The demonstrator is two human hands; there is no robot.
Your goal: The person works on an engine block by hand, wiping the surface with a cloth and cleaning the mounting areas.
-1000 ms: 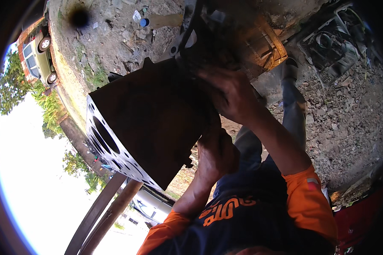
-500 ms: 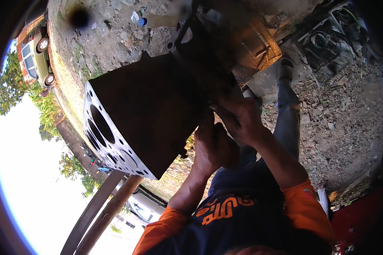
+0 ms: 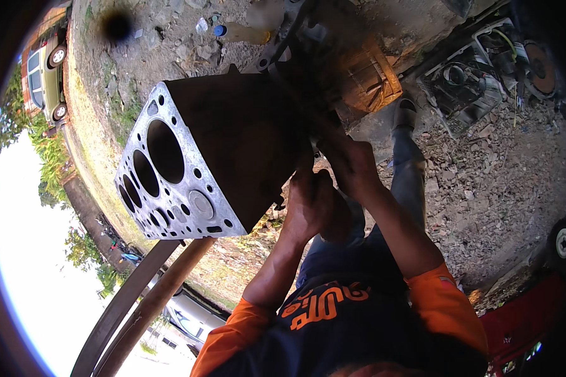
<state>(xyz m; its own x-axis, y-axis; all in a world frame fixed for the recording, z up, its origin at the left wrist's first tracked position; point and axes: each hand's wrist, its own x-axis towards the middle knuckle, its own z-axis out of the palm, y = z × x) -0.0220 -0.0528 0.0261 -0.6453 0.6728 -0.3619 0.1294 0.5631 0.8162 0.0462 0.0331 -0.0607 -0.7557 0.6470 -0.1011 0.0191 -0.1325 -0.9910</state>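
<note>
A large engine block with dark sides fills the upper middle, tilted in the view. Its pale machined face, pierced by a row of round bores and many smaller holes, points left. At the block's shaded right end, my left hand is closed, its fingers curled and partly in shadow. Just above and to the right, my right hand reaches to the same spot, fingers bent in toward the left hand. Whatever the two hands hold there is lost in the dark.
A wooden crate and a blue-capped bottle lie on the stony ground beyond the block. Metal machine parts are piled at upper right. Two poles rise at lower left. A red object sits at lower right.
The view has shifted, so more of the block's bored face shows now. Both hands stay at the block's shaded end, with the right hand's fingers deeper in shadow.
</note>
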